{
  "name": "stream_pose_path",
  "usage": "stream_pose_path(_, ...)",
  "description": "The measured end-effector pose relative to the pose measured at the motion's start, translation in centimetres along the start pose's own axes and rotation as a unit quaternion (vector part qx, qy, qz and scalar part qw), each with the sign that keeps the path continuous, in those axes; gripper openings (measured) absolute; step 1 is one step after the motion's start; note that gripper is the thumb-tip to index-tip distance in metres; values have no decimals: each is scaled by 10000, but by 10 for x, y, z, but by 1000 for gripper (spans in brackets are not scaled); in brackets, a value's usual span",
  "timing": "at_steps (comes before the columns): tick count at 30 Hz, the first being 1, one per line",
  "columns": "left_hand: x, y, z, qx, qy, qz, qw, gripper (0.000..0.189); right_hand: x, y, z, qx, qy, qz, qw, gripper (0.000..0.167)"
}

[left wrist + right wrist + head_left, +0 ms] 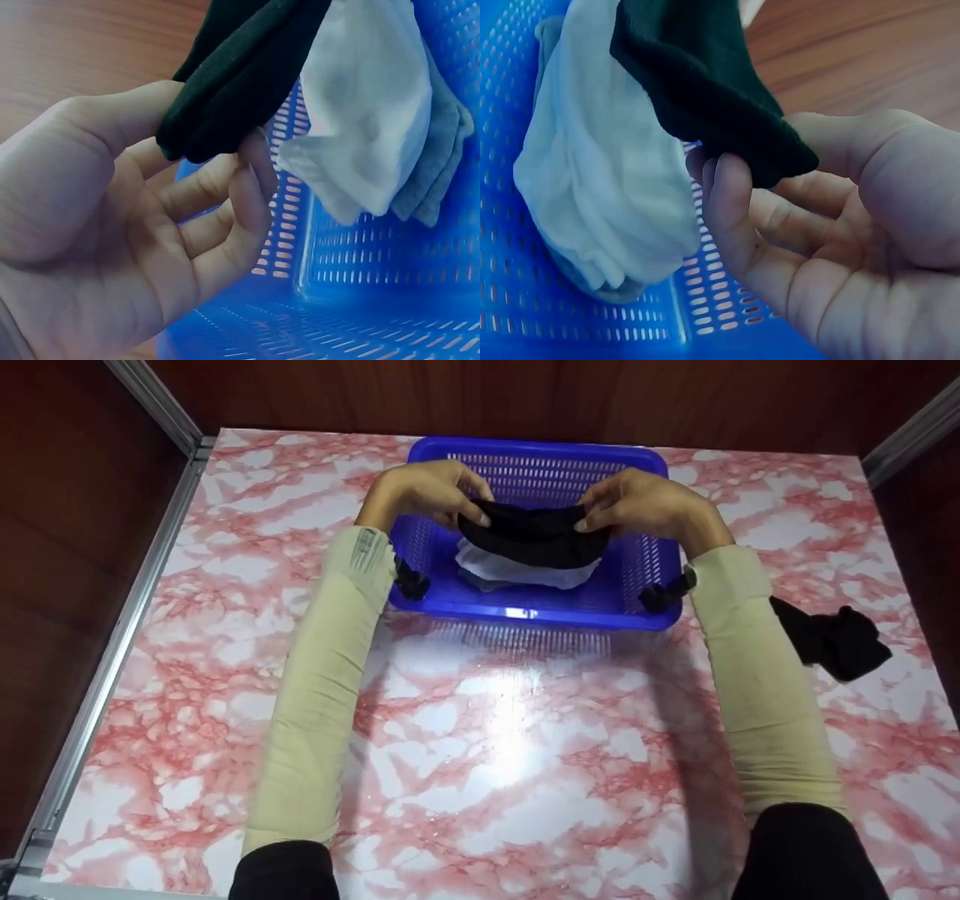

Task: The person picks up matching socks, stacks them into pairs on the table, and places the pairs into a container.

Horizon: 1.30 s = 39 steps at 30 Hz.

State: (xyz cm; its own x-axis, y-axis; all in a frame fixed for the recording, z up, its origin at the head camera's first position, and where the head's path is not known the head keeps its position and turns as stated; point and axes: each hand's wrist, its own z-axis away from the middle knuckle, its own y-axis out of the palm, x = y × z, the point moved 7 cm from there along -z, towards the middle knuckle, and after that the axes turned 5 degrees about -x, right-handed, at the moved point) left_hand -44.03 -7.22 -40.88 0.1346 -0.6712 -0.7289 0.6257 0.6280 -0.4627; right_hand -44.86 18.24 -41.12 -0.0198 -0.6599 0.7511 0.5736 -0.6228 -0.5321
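A folded piece of black cloth (pixel 536 536) spans the space between both hands, over the blue plastic basket (pixel 525 611). My left hand (pixel 439 491) pinches its left end between thumb and fingers; in the left wrist view the cloth's layered edge (pixel 217 112) shows at the fingertips. At the other end, my right hand (pixel 641 506) pinches a corner, and the right wrist view shows the cloth (pixel 712 97) hanging from that grip. Below it in the basket lies a white cloth (pixel 525 566), on top of a grey cloth (pixel 480 581) that is mostly covered.
On the table (pixel 450 780), with its red and white marbled top, another black cloth (pixel 840 641) lies crumpled to the right of the basket, partly behind the right sleeve (pixel 772 682). A dark wooden panel (pixel 525 394) stands behind the basket, with metal rails (pixel 127 607) along the left side.
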Motion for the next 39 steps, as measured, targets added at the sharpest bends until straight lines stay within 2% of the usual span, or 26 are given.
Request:
stream_pose_path(6,6,-4,-10,-40,-310,-297,9991,17,-10,3,-9,20,203,-38,9998,17)
stream_pose_path(16,4,3,-18,240,-768,-1125,9904,26,-17,9,-17,17,394,257,9989,18)
stream_pose_path(21,6,5,-23,253,-862,-1089,9900,25,-18,12,-22,-132,464,258,9985,19)
stream_pose_path(26,10,6,-26,236,-1022,-1137,9880,23,-15,14,-25,-280,335,423,9982,20)
stream_pose_path(31,13,10,-27,328,-1127,-1039,9876,23,-15,19,-25,7,392,281,9988,14)
stream_pose_path(36,13,13,-29,370,-1162,-1015,9873,24,-17,22,-23,140,452,481,9977,35)
stream_pose_path(39,13,13,-29,383,-1179,-1042,9868,24,-15,22,-23,81,353,751,9965,39)
